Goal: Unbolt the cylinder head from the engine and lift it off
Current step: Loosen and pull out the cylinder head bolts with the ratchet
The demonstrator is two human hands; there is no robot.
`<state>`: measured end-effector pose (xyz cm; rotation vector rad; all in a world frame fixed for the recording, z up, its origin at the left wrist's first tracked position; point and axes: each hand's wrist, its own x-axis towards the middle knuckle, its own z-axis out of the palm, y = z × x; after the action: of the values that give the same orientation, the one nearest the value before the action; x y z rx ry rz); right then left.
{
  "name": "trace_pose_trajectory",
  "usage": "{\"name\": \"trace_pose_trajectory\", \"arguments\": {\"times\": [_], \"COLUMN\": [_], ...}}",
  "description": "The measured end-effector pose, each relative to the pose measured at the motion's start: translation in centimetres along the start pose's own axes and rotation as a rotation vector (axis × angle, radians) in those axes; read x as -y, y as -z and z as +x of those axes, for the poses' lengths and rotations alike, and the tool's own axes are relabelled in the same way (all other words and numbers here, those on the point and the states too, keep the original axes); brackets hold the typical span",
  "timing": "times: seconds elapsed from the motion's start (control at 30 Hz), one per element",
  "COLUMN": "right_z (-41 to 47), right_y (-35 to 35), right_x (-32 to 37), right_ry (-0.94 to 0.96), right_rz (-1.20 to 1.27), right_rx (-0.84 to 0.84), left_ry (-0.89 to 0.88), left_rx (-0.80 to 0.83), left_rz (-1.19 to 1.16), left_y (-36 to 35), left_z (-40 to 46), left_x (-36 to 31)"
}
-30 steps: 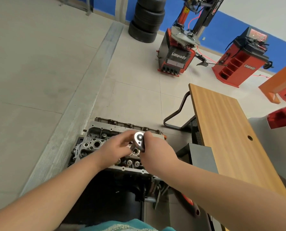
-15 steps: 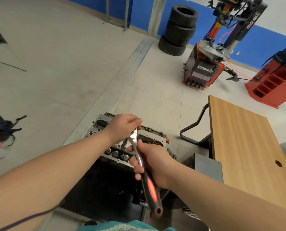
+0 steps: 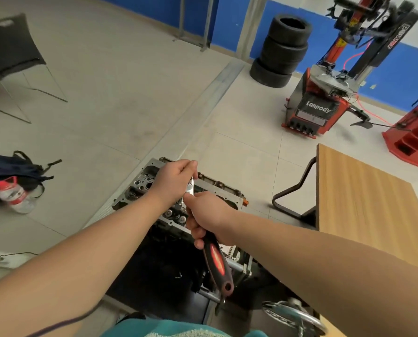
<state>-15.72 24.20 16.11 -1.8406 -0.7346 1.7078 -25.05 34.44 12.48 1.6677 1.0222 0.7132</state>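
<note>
I am looking down past both forearms at the engine (image 3: 169,259), which is standing on the floor with the cylinder head (image 3: 154,188) sitting on top of it. My right hand (image 3: 209,215) is wrapping its fingers tight around the ratchet (image 3: 215,254), high on its black and red handle, and the free end of that handle is pointing back toward me. My left hand (image 3: 176,176) is closing over the ratchet's shiny metal end and pressing it down onto the cylinder head, near the middle. The cylinder head is showing bare grey metal, with round holes and bolt heads along its top. Beside the engine, a wooden table (image 3: 363,203) is standing to the right, and a water bottle (image 3: 15,195) with a red label is lying to the left. Farther behind the engine, a red and black tyre machine (image 3: 317,110) is showing the words "Lanpody" and "POWER", next to a stack of tyres (image 3: 281,52).
</note>
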Motion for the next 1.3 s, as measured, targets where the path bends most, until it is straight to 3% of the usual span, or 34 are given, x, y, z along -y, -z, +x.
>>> {"name": "trace_pose_trajectory", "arguments": {"times": [0.43,0.6,0.67,0.8,0.9,1.0,1.13,1.2,1.3], "right_z": [1.3,2.1,2.5,3.9,5.1,5.8,4.9,4.3,3.4], "right_y": [1.7,3.7,5.2,8.9,8.7,7.2,6.5,6.2,5.2], "right_x": [-0.2,0.5,1.4,5.7,8.0,8.1,7.2,6.5,5.6], "right_ry": [0.023,0.007,0.091,0.431,0.570,0.664,0.728,0.658,0.487], "right_rz": [-0.035,-0.230,-0.521,-1.519,-1.782,-1.748,-1.725,-1.673,-1.381], "right_rx": [0.144,0.167,0.121,-0.122,-0.223,-0.215,-0.198,-0.210,-0.185], "left_ry": [0.016,0.050,0.041,-0.003,-0.039,-0.017,0.029,0.004,-0.045], "left_rx": [-0.111,-0.200,-0.237,-0.187,-0.014,0.134,0.188,0.218,0.213], "left_rz": [0.006,0.001,-0.014,-0.078,-0.256,-0.213,0.109,0.166,0.162], "left_y": [-0.6,-1.3,-1.3,-0.5,1.0,2.2,2.2,2.2,2.4], "left_z": [-0.5,-0.7,-1.5,-3.6,-4.0,-3.6,-1.7,-0.8,0.1], "left_x": [0.1,0.3,0.6,2.0,3.6,5.3,6.0,6.1,6.5]}}
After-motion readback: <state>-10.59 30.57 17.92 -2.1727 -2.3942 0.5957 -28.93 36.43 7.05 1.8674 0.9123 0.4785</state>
